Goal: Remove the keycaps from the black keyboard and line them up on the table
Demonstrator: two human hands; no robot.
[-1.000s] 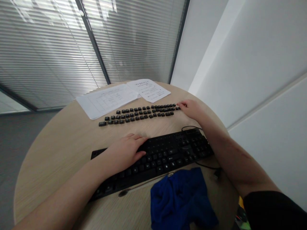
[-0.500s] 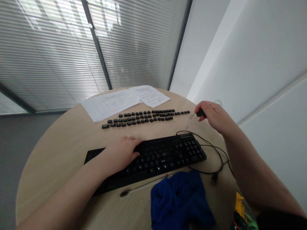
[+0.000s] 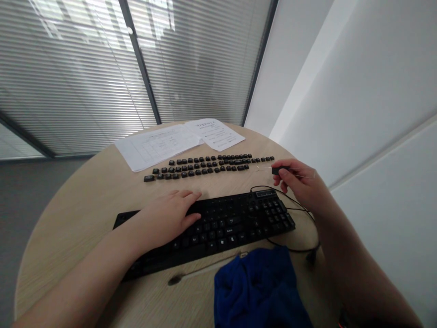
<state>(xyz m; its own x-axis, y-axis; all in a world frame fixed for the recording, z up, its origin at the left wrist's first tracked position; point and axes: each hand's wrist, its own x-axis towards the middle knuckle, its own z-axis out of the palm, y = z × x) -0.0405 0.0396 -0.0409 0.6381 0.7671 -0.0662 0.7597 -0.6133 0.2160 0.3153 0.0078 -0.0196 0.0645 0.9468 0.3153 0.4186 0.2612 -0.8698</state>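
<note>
1. Left hand (image 3: 167, 215): palm down on the black keyboard (image 3: 235, 225), fingers slightly apart, gripping nothing; the hand and its forearm hide much of the keyboard's left part.
2. Right hand (image 3: 296, 178): closed on the dark handle of a small wire-ended tool (image 3: 280, 170), above the bench (image 3: 85, 200) beyond the keyboard's right end; thin wires extend from both ends of the handle.
3. Keyboard: set obliquely across the bench, between the loose keycaps and the blue cloth (image 3: 256, 284).
4. Loose keycaps (image 3: 204, 171): laid out in roughly three rows beyond the keyboard; the far row's right-hand end is crowded, and the rightmost caps lie near the right hand.
5. Printed papers (image 3: 157, 145): overlapping, flat, behind the keycaps.
6. Black cable (image 3: 302, 251): looped beside the keyboard's right end, passing close to the right forearm; its connector (image 3: 311, 257) is blurred.
7. Blue cloth: crumpled at the near edge, just beside a slender rod (image 3: 175, 279) with a dark tip.
8. Background: window blinds (image 3: 198, 64) and a pale wall (image 3: 375, 68) at right.
</note>
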